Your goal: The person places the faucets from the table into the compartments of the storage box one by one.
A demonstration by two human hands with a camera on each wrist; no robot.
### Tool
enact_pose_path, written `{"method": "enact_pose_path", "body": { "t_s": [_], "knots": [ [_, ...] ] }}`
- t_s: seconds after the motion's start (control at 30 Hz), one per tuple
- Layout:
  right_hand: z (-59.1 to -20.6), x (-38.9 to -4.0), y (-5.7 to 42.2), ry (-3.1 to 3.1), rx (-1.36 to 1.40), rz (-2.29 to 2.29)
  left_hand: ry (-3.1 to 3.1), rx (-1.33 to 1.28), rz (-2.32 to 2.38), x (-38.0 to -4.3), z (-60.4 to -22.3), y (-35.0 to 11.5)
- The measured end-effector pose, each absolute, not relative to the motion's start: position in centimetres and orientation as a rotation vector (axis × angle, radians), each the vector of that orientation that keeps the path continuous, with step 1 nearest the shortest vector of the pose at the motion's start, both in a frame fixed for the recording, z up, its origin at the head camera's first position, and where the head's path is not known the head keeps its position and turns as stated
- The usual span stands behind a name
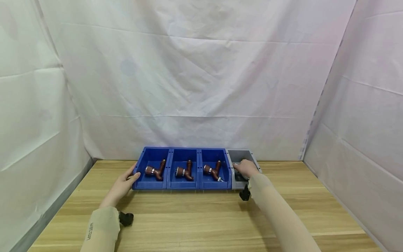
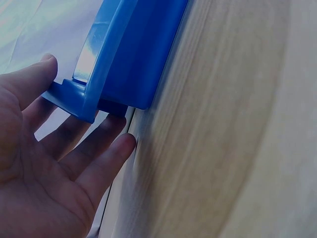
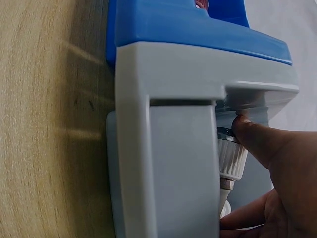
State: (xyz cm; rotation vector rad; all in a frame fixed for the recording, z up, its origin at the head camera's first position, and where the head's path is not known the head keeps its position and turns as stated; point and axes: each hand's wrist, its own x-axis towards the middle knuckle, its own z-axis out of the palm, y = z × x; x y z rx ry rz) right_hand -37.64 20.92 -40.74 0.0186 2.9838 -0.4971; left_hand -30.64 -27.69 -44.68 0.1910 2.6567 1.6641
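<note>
My left hand (image 1: 124, 182) is at the left end of a row of bins. Its thumb lies over the rim of the leftmost blue bin (image 1: 138, 184) and its fingers are along the outside, so the bin's corner (image 2: 81, 99) sits between them. My right hand (image 1: 247, 168) reaches into the grey bin (image 3: 183, 163) at the right end. There its thumb and fingers are around a fitting with a pale ribbed knob (image 3: 232, 157) and a dark ring; part of it is hidden by the hand and wall. Brown tap-like fittings (image 1: 156, 170) lie in the blue bins.
The middle blue bin (image 1: 182, 185) and the right blue bin (image 1: 215, 185) each hold one brown fitting. The bins stand at the back of a wooden table (image 1: 189, 220), before a white cloth backdrop (image 1: 189, 87). Cloth also hangs on both sides.
</note>
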Motion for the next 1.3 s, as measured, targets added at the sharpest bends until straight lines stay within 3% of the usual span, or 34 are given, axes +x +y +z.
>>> {"method": "enact_pose_path", "body": {
  "t_s": [1.3],
  "knots": [
    [-40.67, -38.04, 20.59, 2.964, 0.055, -0.438, 2.611, 0.151, 1.667, -30.80, -44.71, -27.83]
  ]
}}
